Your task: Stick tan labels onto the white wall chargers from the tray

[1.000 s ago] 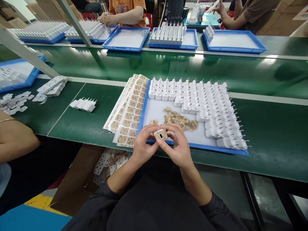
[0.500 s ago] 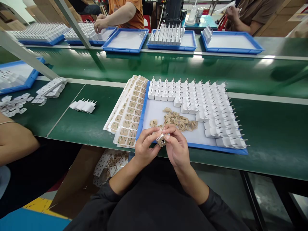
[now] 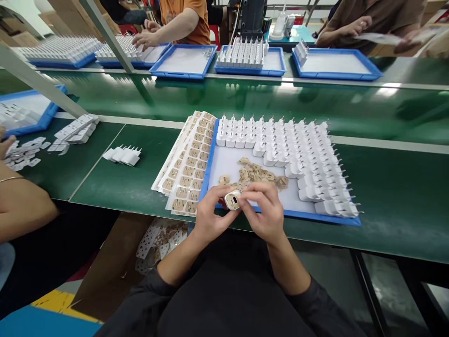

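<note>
A white plug-in charger point(image 3: 227, 206) is held over the tray's front edge, its end face turned up toward me. On that face lies a tan sticker point(image 3: 232, 200) with dark port openings showing through. My left hand point(image 3: 214, 213) is closed around the charger from the left. At the face's right edge, the thumb and fingertips of my right hand point(image 3: 264, 209) are pinched together; whether they grip the sticker or the charger is hidden. Just beyond, loose tan sticker pieces point(image 3: 257, 172) lie heaped in the blue tray point(image 3: 206, 166), beside rows of white chargers point(image 3: 277, 140), pins up.
Sticker sheets point(image 3: 185, 171) overlap the tray's left side. Several chargers point(image 3: 122, 155) lie farther left, near white parts point(image 3: 75, 128) and a neighbour's arm point(image 3: 26, 206). Across the green belt point(image 3: 245, 96), people work behind more blue trays point(image 3: 182, 72). A cardboard box point(image 3: 105, 267) stands below.
The charger's stickered face has turned up toward me. My right hand has shifted slightly right, its fingers now pinched at the face's edge. Across the belt, a person's hands have moved with a pale sheet.
</note>
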Demonstrator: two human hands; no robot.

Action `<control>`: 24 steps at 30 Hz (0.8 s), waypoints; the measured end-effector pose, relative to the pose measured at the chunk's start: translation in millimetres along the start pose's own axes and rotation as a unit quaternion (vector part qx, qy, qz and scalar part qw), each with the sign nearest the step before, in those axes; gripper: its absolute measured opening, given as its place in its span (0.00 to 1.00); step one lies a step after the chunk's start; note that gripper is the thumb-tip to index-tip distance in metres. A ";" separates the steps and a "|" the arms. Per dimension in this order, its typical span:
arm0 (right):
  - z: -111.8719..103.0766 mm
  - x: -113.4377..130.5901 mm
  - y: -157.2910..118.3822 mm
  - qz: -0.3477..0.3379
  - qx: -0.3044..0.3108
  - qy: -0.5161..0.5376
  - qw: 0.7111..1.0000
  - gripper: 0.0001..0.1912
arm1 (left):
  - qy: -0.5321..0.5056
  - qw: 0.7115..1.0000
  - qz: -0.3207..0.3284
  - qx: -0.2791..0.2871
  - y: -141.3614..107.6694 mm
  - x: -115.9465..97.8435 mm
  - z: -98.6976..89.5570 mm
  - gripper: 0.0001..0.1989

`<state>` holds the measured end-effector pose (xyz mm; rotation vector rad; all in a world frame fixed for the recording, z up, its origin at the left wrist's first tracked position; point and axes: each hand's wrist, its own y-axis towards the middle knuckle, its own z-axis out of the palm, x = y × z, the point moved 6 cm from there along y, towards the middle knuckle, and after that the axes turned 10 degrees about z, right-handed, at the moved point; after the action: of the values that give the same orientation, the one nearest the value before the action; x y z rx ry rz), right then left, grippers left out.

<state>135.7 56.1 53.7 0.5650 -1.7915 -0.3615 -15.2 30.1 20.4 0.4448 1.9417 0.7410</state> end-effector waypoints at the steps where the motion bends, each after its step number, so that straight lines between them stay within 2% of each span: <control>1: -1.1 3.6 -1.9 -0.038 0.003 -0.012 0.999 0.07 | -0.017 0.999 -0.034 0.009 -1.3 5.3 0.8 0.17; 3: -6.7 -1.7 -4.0 -0.043 0.001 0.022 0.999 0.05 | -0.037 0.995 -0.093 0.024 -4.4 15.4 1.1 0.18; 5: -18.9 -22.9 -2.3 0.030 -0.045 0.047 0.997 0.04 | -0.027 0.990 -0.132 0.030 -6.7 22.9 -1.4 0.18; 6: -25.3 -36.1 -1.0 0.072 -0.069 0.026 0.995 0.04 | -0.015 0.989 -0.142 0.030 -6.9 25.4 -4.1 0.19; 8: -34.3 -61.1 3.0 0.130 -0.084 -0.093 0.984 0.07 | 0.003 0.989 -0.147 0.019 -5.6 29.2 -12.4 0.18; 10: -33.3 -82.0 7.9 0.141 -0.024 -0.220 0.965 0.12 | 0.006 0.990 -0.142 -0.005 -2.3 35.6 -26.0 0.17; 11: -34.5 -89.4 9.5 0.133 -0.020 -0.260 0.956 0.13 | 0.007 0.990 -0.140 -0.022 -0.2 41.3 -35.7 0.17; 13: -39.9 -99.6 10.7 0.126 -0.052 -0.296 0.946 0.16 | 0.030 0.988 -0.138 -0.066 4.3 59.2 -62.7 0.18; 16: -40.0 -105.3 9.1 0.108 -0.053 -0.286 0.951 0.17 | 0.133 0.972 -0.158 -0.116 10.4 99.0 -115.0 0.19; 18: -39.5 -105.6 7.8 0.100 -0.050 -0.276 0.955 0.16 | 0.231 0.950 -0.186 -0.099 14.5 128.4 -146.6 0.17; 20: -39.4 -105.2 7.0 0.094 -0.050 -0.273 0.956 0.15 | 0.334 0.917 -0.211 -0.061 17.9 153.5 -171.4 0.15; 24: -39.6 -105.8 6.2 0.098 -0.048 -0.275 0.955 0.14 | 0.481 0.845 -0.234 -0.025 18.3 181.3 -203.9 0.16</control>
<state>195.6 120.9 -17.2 0.2201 -2.3271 -0.4979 -279.8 87.5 -18.5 -0.5648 2.7823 0.7418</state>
